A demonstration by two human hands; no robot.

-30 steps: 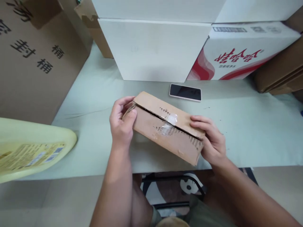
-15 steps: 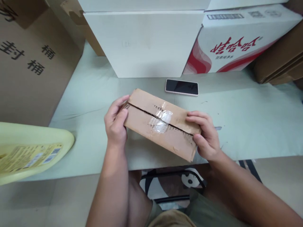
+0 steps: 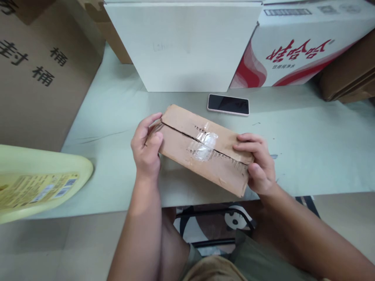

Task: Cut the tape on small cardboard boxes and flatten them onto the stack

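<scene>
The person holds a flat brown cardboard parcel (image 3: 202,150) by its two ends, lifted just above the near edge of the pale green worktop (image 3: 307,148) and tilted so its taped top faces the camera. The step in hand looks like turning the parcel over to inspect its seam, where a patch of clear tape (image 3: 205,142) bridges a slit whose left part already gapes. Opening it would probably call for one hand to steady the parcel while the other picks at the tape or pries at the gaping flap. The left hand (image 3: 145,150) is curled around the left end, its fingers (image 3: 150,121) wrapped over the far edge and the thumb pressed on the top face. The right hand (image 3: 259,166) clasps the right end, fingers (image 3: 249,142) laid flat across the top and the thumb against the near corner. Both hands are closed on the parcel. A dark phone (image 3: 228,104) lies on the worktop just beyond it, in front of a white box (image 3: 184,47) and a red-and-white carton (image 3: 295,47).
</scene>
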